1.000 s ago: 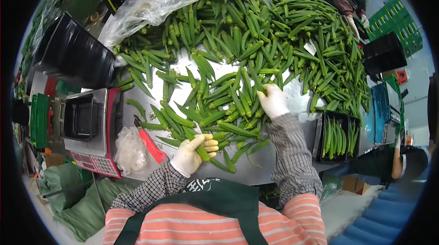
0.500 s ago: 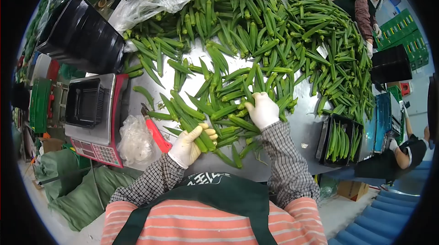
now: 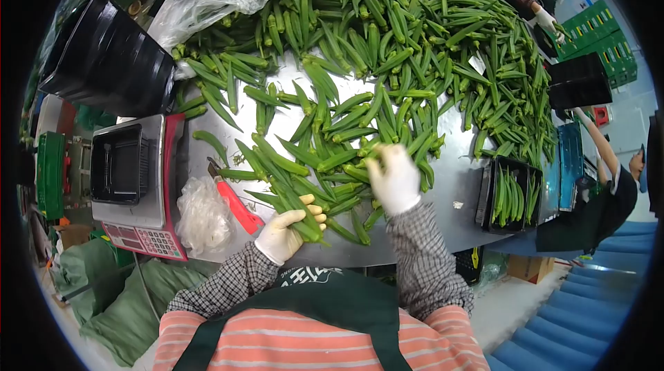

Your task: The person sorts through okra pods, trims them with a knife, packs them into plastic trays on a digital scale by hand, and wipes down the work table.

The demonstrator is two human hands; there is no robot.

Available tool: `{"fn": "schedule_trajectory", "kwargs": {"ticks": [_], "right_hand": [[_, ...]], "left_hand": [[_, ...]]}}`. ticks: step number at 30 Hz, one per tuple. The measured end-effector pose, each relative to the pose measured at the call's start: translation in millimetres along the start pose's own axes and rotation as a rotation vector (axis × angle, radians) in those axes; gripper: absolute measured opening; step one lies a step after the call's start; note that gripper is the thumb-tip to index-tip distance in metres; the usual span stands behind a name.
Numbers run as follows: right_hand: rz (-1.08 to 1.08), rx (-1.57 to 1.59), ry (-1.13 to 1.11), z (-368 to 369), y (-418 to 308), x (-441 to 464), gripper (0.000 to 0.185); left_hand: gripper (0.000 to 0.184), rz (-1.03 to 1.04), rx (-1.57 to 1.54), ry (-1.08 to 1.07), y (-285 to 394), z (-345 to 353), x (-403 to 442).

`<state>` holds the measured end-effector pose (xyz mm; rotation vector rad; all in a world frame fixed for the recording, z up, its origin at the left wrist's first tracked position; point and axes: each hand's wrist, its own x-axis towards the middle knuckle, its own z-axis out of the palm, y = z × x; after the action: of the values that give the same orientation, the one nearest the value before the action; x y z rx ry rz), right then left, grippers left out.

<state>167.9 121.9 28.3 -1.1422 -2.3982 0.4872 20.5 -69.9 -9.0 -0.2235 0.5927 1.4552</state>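
A few okra pods [image 3: 308, 230] lay in the left hand [image 3: 280, 235], its gloved fingers curled round them close to the near edge of the table [image 3: 449, 198]. A loose curl like that seemed right: firm enough to keep the pods lined up, gentle enough to avoid bruising. The right hand [image 3: 395, 178], well apart from the left, was bent over the loose pods [image 3: 335, 160] in the middle; it was blurred, and whether it gripped one could not be told. Lifting single pods by the stem end probably suited that tangle best. Beside the left hand lay a red-handled tool [image 3: 238, 206], its metal end worth keeping clear of, and a crumpled plastic bag [image 3: 204, 215]. Farther out, a scale [image 3: 155, 239] bore a black tray [image 3: 117, 163] on the left; on the right, pods stood side by side in another tray [image 3: 485, 198]. The big heap [image 3: 394, 18] spread behind.
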Motion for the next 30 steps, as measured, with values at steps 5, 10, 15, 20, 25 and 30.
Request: {"fn": "schedule_trajectory", "kwargs": {"ticks": [5, 10, 15, 20, 25, 30], "right_hand": [[0.213, -0.239, -0.121, 2, 56, 26, 0.026], [0.467, 0.466, -0.038, -22, 24, -20, 0.023], [0.577, 0.778, 0.027, -32, 13, -56, 0.023], [0.63, 0.842, 0.222, -79, 63, -77, 0.024], [0.699, 0.792, 0.312, -120, 74, -129, 0.025], [0.622, -0.197, 0.064, -153, 112, -218, 0.024]], "left_hand": [[0.051, 0.002, -0.017, -0.051, 11, 7, -5], [0.045, -0.041, -0.027, -0.036, 6, 11, 2], [0.036, -0.004, 0.109, 0.021, 1, 15, 5], [0.024, 0.319, 0.646, 0.112, 23, 28, 11], [0.028, 0.697, 1.379, 0.168, 51, 64, 47], [0.037, 0.746, 2.237, 0.017, 50, 92, 104]]}}
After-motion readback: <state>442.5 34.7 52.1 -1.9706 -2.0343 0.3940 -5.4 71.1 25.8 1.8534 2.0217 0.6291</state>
